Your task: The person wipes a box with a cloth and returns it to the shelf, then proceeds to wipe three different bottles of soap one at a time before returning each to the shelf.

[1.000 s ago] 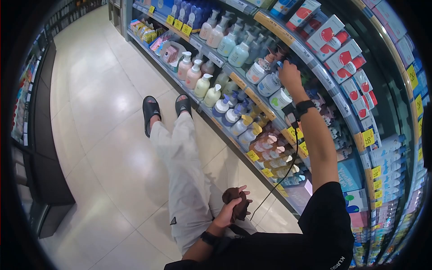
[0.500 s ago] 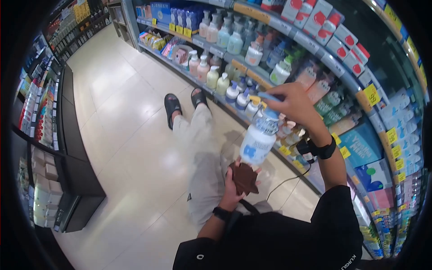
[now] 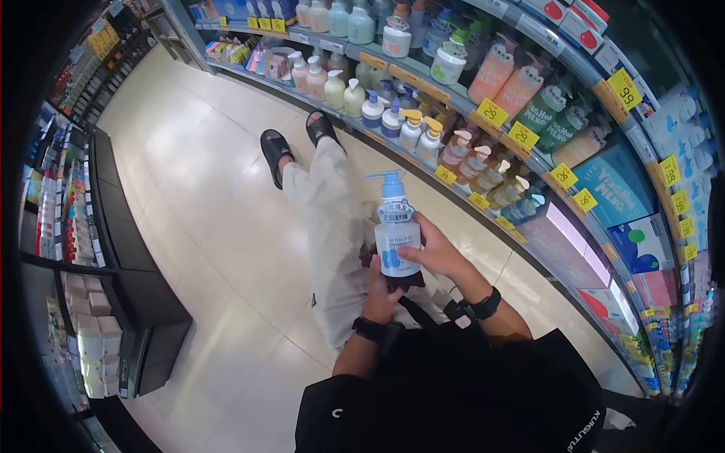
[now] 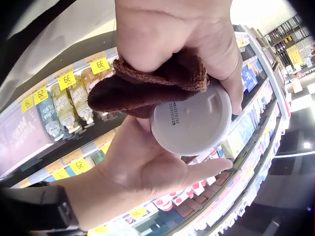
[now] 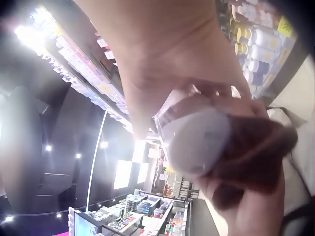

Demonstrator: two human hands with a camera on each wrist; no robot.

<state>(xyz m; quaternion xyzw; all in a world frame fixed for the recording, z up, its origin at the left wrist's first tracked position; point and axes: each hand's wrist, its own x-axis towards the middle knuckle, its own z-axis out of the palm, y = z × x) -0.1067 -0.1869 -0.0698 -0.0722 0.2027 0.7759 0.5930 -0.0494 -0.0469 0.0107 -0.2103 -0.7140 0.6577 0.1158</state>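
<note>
A white pump bottle [image 3: 390, 240] with a light-blue pump head and blue print stands upright before the person's body. From its right side the right hand [image 3: 442, 253] grips it, thumb across the front label. The left hand [image 3: 380, 291] is low at the bottle's left side and holds a brown cloth [image 3: 408, 281]. In the left wrist view, the cloth [image 4: 142, 91] is bunched under the left hand's palm [image 4: 167, 29], against the edge of the bottle's white base [image 4: 192, 123]. Blurred in the right wrist view, the base [image 5: 197, 142] overlaps the cloth [image 5: 256, 147].
Shelves on the right carry rows of pump bottles [image 3: 449, 60], a blue-green box [image 3: 619, 185] and yellow price tags [image 3: 523, 137]. A dark display unit [image 3: 136, 302] lines the left. Pale floor tiles [image 3: 204, 181] run between them, under the person's slippers [image 3: 276, 155].
The right hand has brought the bottle from the shelf down to the left hand and now grips its body rather than its top. The left hand keeps the brown cloth, now at the bottle's base.
</note>
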